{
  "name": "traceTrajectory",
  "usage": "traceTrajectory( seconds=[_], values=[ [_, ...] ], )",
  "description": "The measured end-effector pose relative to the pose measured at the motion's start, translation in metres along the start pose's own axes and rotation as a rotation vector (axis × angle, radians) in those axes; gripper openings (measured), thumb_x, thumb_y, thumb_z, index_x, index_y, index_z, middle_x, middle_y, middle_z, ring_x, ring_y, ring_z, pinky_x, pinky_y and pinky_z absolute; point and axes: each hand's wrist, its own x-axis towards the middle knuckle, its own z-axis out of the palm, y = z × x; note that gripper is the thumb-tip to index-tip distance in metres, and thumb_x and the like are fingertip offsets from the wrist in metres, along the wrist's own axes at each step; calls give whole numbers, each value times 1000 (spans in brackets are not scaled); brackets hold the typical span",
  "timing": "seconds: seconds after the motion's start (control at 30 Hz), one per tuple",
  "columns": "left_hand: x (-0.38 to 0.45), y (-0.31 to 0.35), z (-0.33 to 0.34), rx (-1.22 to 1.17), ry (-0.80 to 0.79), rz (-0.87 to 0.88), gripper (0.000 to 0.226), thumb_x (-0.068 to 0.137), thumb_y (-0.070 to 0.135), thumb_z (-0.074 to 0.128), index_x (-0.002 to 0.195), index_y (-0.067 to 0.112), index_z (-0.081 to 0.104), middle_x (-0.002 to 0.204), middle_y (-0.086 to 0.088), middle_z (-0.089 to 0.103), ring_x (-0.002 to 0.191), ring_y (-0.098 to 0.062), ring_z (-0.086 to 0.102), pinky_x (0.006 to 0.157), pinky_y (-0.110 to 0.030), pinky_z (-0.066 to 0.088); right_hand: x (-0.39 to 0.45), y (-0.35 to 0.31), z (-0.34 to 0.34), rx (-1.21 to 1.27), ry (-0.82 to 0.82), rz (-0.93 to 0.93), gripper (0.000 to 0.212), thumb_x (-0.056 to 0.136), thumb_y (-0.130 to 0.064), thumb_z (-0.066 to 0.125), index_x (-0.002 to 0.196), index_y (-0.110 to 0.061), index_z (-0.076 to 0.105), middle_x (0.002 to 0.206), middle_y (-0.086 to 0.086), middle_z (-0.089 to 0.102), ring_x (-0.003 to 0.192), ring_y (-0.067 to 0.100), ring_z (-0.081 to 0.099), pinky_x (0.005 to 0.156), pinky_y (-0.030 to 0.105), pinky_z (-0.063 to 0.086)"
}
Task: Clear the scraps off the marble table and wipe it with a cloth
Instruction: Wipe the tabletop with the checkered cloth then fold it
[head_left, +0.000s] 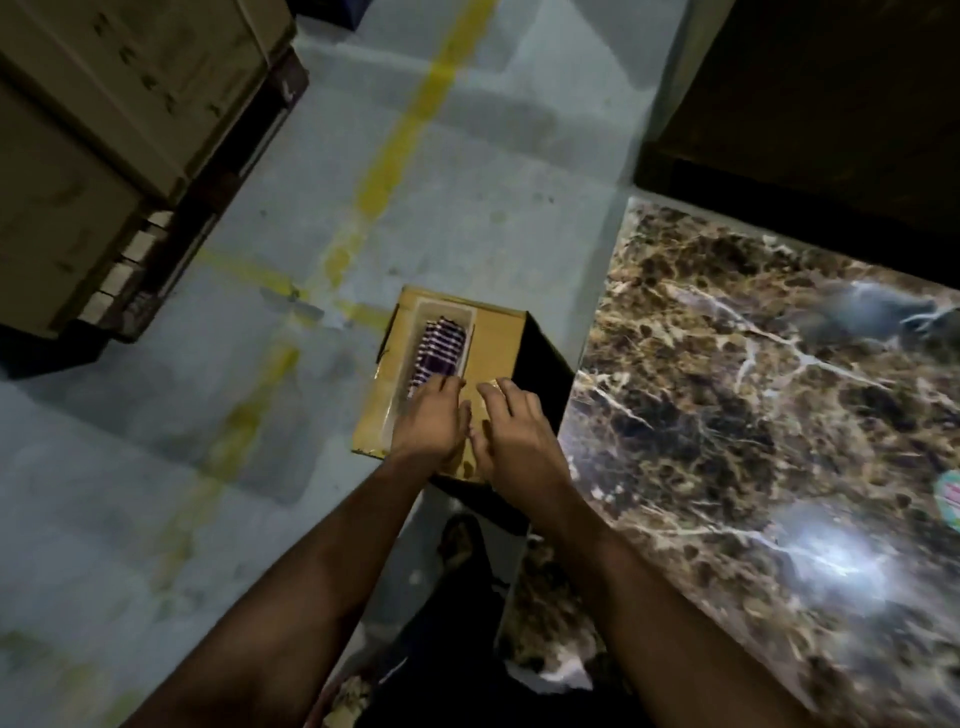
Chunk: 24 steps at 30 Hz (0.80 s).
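A brown cardboard box (493, 343) stands on the floor just left of the brown-veined marble table (753, 415). In the gap between its flaps lies a purple-and-white striped cloth (440, 349). My left hand (434, 415) rests on the box top with its fingertips at the near end of the cloth. Beside it, my right hand (511, 421) lies on the right flap with fingers slightly bent. A small round pale green and pink scrap (948, 493) sits on the marble at the right edge of view.
Grey concrete floor (260, 405) with yellow painted lines spreads to the left. Stacked cartons on a dark pallet (104, 156) fill the upper left. A dark piece of furniture (805, 119) stands behind the table. My foot (457, 540) shows below the box.
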Motion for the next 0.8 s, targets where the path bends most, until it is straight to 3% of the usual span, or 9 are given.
traceTrajectory(
  seconds=[0.07,0.13,0.2,0.33,0.4,0.5,0.57,0.63,0.8],
  values=[
    [27,-15,10,6,-28,-85,29,101,27,47,125,15,56,129,-15,53,115,-33,56,92,-39,47,12,-2,14,-7,-15,27,57,89,-28,63,143,-14,50,146,15,51,128,32,49,106,45,45],
    [54,-30,23,-21,-48,-173,32,98,21,51,129,18,58,141,-11,46,124,-27,49,101,-32,40,24,1,29,-8,-34,36,57,91,-27,64,144,-16,48,149,13,48,129,32,48,104,44,47],
    [75,-42,39,-57,-136,-231,36,92,14,57,127,19,64,141,-8,49,121,-24,50,103,-26,37,29,6,40,-34,-30,12,55,94,-29,60,146,-19,44,151,12,45,128,33,47,100,44,46],
    [91,-54,59,-160,-281,-270,38,92,4,58,127,16,65,130,-10,57,110,-27,57,95,-28,43,30,11,48,-44,-54,-18,57,97,-33,57,150,-22,39,155,11,39,135,34,41,102,45,44],
    [95,-58,64,-180,-202,-250,26,95,11,53,117,14,67,114,-8,63,94,-22,58,85,-29,48,32,10,49,-36,-51,-16,58,97,-32,58,150,-21,39,155,12,39,136,34,40,104,46,45],
    [96,-63,64,-97,-115,-282,17,93,25,49,94,19,65,97,-8,68,83,-23,66,79,-42,60,31,8,44,-28,-45,-23,58,95,-29,60,149,-19,42,154,13,42,135,34,42,104,47,44],
    [89,-54,49,-44,-31,-277,13,87,16,67,99,19,68,99,-8,67,87,-24,65,78,-38,58,30,5,36,-3,-26,-13,56,94,-27,61,147,-20,44,152,12,45,132,34,45,103,46,45],
    [75,-40,26,19,69,-133,29,77,7,75,103,19,71,105,-9,66,97,-27,62,81,-37,55,30,2,24,31,-13,15,56,94,-26,61,146,-21,44,151,10,47,132,31,45,105,45,45],
    [16,2,-44,-22,225,79,30,80,10,64,108,20,68,109,-6,63,105,-30,56,87,-43,47,28,-7,-30,84,-32,-18,51,98,-24,53,148,-21,44,144,4,53,126,27,48,102,45,45]
  ],
)
